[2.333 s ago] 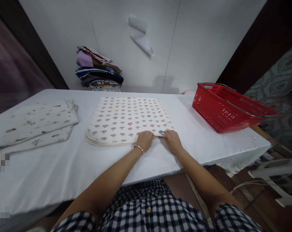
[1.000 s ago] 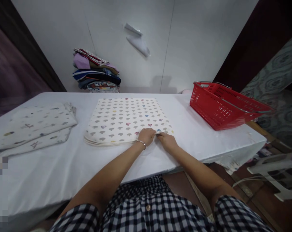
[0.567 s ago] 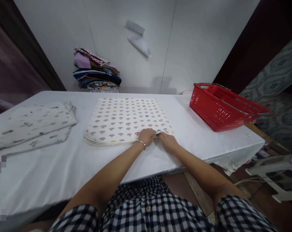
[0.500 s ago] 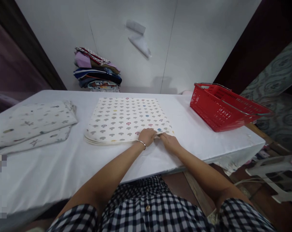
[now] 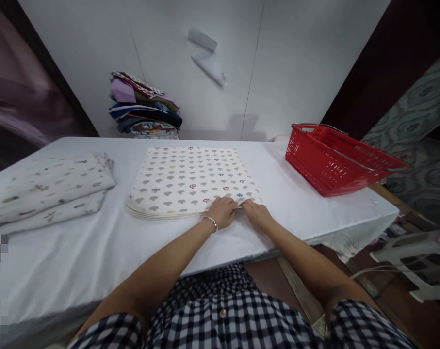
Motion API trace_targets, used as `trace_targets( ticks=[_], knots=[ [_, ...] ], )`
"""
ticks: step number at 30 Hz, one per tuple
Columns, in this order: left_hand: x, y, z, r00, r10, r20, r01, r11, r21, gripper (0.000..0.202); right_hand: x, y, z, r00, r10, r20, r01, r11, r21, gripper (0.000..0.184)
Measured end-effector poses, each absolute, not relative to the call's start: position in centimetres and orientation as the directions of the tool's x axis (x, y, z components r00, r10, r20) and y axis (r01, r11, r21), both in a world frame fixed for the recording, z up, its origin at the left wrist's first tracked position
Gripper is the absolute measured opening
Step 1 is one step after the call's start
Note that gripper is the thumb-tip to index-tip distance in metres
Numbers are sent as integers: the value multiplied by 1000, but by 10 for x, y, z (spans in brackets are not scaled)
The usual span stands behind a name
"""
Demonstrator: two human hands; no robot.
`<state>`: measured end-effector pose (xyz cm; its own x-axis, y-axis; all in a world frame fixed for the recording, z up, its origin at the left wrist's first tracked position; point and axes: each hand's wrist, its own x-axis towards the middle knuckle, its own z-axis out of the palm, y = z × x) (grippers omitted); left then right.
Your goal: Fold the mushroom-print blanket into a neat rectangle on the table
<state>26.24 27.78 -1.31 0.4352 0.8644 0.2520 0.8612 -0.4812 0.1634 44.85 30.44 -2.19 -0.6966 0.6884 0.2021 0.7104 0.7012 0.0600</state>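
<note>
A folded white cloth (image 5: 190, 182) printed with grey, red, blue and yellow mushrooms lies flat on the white-covered table (image 5: 161, 247). Its layers show along the rounded near-left edge. My left hand (image 5: 222, 211), with a bracelet at the wrist, pinches the cloth's near edge toward the right corner. Just beside it, my right hand (image 5: 256, 214) grips the same edge, fingertips close to those of the left. The layers between my fingers are partly hidden by the hands.
On the left lies another folded white cloth (image 5: 56, 186) with plant-like prints. A red plastic basket (image 5: 321, 157) stands at the table's right end. Stacked fabrics (image 5: 145, 106) sit by the wall at the back. A white plastic stool (image 5: 416, 261) is on the floor at right.
My left hand has shifted very slightly down along the cloth's near edge. Both hands keep their hold, and the cloth lies as before. The view has tilted a little.
</note>
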Motion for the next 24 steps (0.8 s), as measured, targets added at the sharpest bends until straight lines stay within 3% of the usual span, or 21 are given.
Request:
trace_targets(
  ticks=[5, 9, 14, 19, 24],
  knots=[
    [268, 284, -15, 382, 892, 244, 898, -420, 132, 15, 449, 302, -21, -699, 669, 253, 698, 715, 36, 24],
    [269, 290, -16, 343, 902, 263, 909, -389, 147, 18, 462, 298, -27, -542, 734, 409, 769, 629, -111, 23],
    [267, 292, -17, 343, 905, 251, 913, -384, 138, 19, 484, 294, -37, -383, 797, 467, 814, 530, -236, 18],
    [267, 292, -15, 328, 914, 238, 918, -368, 149, 18, 489, 295, -40, -354, 794, 494, 835, 507, -216, 22],
    [267, 291, -12, 324, 918, 228, 921, -362, 148, 20, 488, 301, -42, -370, 827, 423, 872, 466, -148, 25]
  ],
)
